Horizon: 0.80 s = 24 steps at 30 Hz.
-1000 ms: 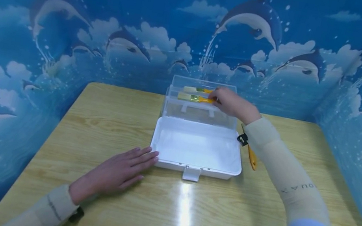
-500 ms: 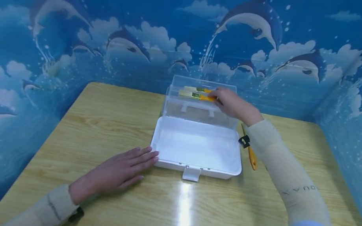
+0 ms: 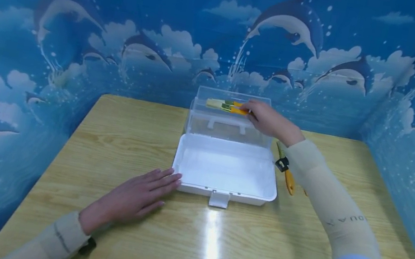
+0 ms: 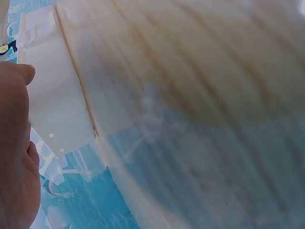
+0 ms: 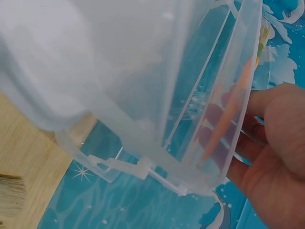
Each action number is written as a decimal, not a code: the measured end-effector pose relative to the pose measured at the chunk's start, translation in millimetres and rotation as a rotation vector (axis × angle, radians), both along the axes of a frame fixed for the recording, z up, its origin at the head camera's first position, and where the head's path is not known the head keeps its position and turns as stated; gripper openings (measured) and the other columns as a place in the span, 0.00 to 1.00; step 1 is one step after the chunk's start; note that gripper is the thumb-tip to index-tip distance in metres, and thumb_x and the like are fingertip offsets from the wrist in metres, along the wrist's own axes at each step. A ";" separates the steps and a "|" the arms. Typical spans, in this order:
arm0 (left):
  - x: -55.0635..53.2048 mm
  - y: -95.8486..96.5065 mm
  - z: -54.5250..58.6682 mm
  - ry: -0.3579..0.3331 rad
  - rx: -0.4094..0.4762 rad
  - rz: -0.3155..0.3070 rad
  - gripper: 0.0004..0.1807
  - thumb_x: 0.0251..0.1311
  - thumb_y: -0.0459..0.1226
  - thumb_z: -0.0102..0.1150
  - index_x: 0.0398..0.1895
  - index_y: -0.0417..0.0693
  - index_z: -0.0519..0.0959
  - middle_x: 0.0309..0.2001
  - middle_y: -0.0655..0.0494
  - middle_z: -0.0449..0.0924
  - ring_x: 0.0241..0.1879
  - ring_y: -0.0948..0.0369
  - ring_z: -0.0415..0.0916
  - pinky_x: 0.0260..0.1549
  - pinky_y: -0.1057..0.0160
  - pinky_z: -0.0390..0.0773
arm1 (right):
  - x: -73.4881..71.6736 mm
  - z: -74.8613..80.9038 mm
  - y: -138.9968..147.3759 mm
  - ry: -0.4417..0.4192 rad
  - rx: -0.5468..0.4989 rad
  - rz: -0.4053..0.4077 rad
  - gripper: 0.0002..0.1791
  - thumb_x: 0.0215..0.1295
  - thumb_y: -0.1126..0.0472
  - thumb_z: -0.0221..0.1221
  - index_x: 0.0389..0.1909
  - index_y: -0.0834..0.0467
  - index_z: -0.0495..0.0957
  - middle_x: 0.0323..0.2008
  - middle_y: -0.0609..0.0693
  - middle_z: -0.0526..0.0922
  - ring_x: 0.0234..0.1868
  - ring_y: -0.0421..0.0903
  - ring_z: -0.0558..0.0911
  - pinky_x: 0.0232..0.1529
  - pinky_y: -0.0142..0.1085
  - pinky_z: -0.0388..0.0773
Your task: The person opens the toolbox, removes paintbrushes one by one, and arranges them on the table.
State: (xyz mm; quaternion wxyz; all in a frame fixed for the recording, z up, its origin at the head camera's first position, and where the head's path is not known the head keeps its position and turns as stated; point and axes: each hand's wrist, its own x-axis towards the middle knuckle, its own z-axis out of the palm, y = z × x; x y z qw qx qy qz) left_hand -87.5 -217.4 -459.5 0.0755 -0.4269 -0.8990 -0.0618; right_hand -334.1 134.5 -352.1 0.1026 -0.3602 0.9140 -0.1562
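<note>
A white plastic box (image 3: pixel 197 190) stands with its lid raised, and a see-through tray (image 3: pixel 198 123) rises at its back. My right hand (image 3: pixel 268 119) pinches the orange handle of a flat paintbrush (image 3: pixel 216 104) over that tray, with the bristles pointing left. Just behind it is a second paintbrush (image 3: pixel 229 102), partly covered by the held one. Through clear plastic in the right wrist view, the orange handle (image 5: pixel 228 112) shows in front of the fingers. With straight fingers, my left hand (image 3: pixel 132 195) lies against the front left corner of the box.
Right of the box, an orange-handled brush (image 3: pixel 289 180) lies on the wooden table (image 3: pixel 128 134), near my right forearm. A small orange tip (image 3: pixel 306 192) shows beside that sleeve. A latch (image 3: pixel 219 199) hangs at the box front. A dolphin-print backdrop (image 3: pixel 169 13) closes off the back.
The held paintbrush has shifted slightly up and back, closer to the other one in the tray. My right wrist has moved slightly right. My left hand has stayed put.
</note>
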 end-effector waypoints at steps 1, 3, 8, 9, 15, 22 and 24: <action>0.1 0.1 0.3 -0.002 0.000 0.001 0.36 0.75 0.45 0.52 0.81 0.50 0.54 0.82 0.57 0.50 0.80 0.55 0.50 0.81 0.62 0.39 | 0.1 -0.3 0.6 0.001 -0.004 0.000 0.18 0.79 0.67 0.49 0.65 0.65 0.75 0.58 0.61 0.79 0.58 0.56 0.79 0.61 0.50 0.80; 0.2 0.3 0.6 -0.004 0.000 0.002 0.36 0.75 0.45 0.52 0.81 0.50 0.54 0.82 0.57 0.51 0.80 0.55 0.50 0.81 0.61 0.40 | 0.2 -0.8 1.8 0.005 -0.012 -0.001 0.18 0.79 0.67 0.49 0.65 0.64 0.75 0.58 0.61 0.78 0.58 0.56 0.78 0.61 0.50 0.80; -0.1 0.4 -0.5 -0.008 0.003 0.005 0.36 0.75 0.45 0.52 0.81 0.50 0.54 0.82 0.57 0.50 0.80 0.55 0.50 0.81 0.61 0.39 | 2.3 -0.5 5.3 0.008 -0.018 -0.011 0.19 0.79 0.67 0.49 0.67 0.63 0.73 0.60 0.60 0.77 0.60 0.56 0.77 0.63 0.51 0.79; -0.1 0.3 -0.8 -0.010 0.005 0.005 0.36 0.75 0.45 0.52 0.81 0.50 0.54 0.82 0.57 0.49 0.80 0.55 0.50 0.81 0.62 0.38 | 2.7 -0.5 6.3 0.009 -0.021 -0.011 0.20 0.79 0.67 0.48 0.67 0.63 0.73 0.60 0.60 0.77 0.61 0.56 0.77 0.63 0.51 0.78; 0.3 1.1 -1.2 -0.005 0.008 0.007 0.37 0.74 0.45 0.53 0.81 0.50 0.54 0.82 0.57 0.49 0.80 0.55 0.50 0.81 0.62 0.36 | 6.9 0.2 12.7 0.022 -0.030 -0.009 0.21 0.80 0.66 0.47 0.70 0.61 0.71 0.63 0.60 0.75 0.63 0.56 0.76 0.65 0.52 0.77; 0.7 1.6 -0.2 -0.009 0.002 0.014 0.37 0.74 0.45 0.53 0.81 0.51 0.53 0.82 0.57 0.49 0.80 0.55 0.50 0.81 0.59 0.41 | 11.9 1.6 16.6 0.051 -0.049 -0.014 0.21 0.80 0.66 0.48 0.70 0.60 0.71 0.63 0.59 0.76 0.62 0.55 0.76 0.64 0.52 0.77; 0.9 2.1 0.8 -0.020 -0.001 0.020 0.37 0.74 0.45 0.53 0.81 0.51 0.53 0.82 0.57 0.49 0.80 0.55 0.50 0.80 0.57 0.45 | 13.2 1.5 17.8 0.059 -0.058 -0.011 0.21 0.80 0.66 0.48 0.70 0.60 0.71 0.62 0.59 0.76 0.60 0.55 0.77 0.62 0.51 0.78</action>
